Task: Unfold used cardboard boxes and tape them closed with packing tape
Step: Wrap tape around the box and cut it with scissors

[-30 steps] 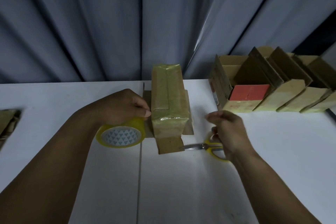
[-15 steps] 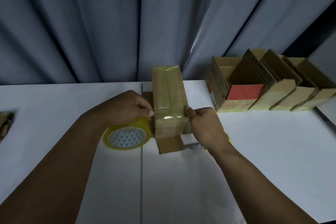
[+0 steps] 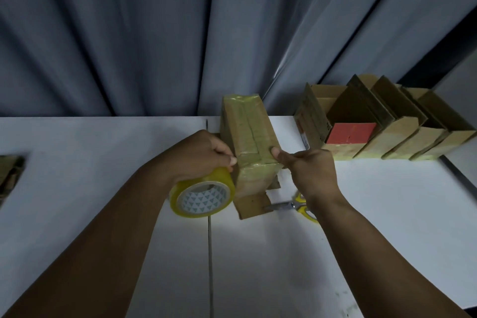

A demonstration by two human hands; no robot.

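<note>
Two hands work at one cardboard box [image 3: 247, 142] standing near the middle of the white table [image 3: 103, 162], just in front of the grey curtain [image 3: 154, 33]; the box is long and narrow, with its short end toward the camera. Its brown top is covered in glossy, yellowish packing tape, and a seam runs lengthwise down the centre. The tape folds over the near end and looks wrinkled at the far end. At the base, loose brown flaps splay out onto the table, one pointing toward the camera.

The left hand [image 3: 201, 155] is curled over the tape roll [image 3: 204, 196], which is yellow-tinted with a white core printed in small triangles; the roll sits against the box's left side, and the thumb tip touches that side. The right hand [image 3: 309, 170] clasps the box's near right edge, thumb lying on top and fingers curled down the side.

Yellow-handled scissors [image 3: 296, 206] lie on the table under the right wrist, blades pointing at the near flap. A row of taped boxes [image 3: 402, 137] stands at the right, open tops up; one shows a red face [image 3: 351, 133]. Flattened cardboard [image 3: 10, 170] lies at the left edge.
</note>
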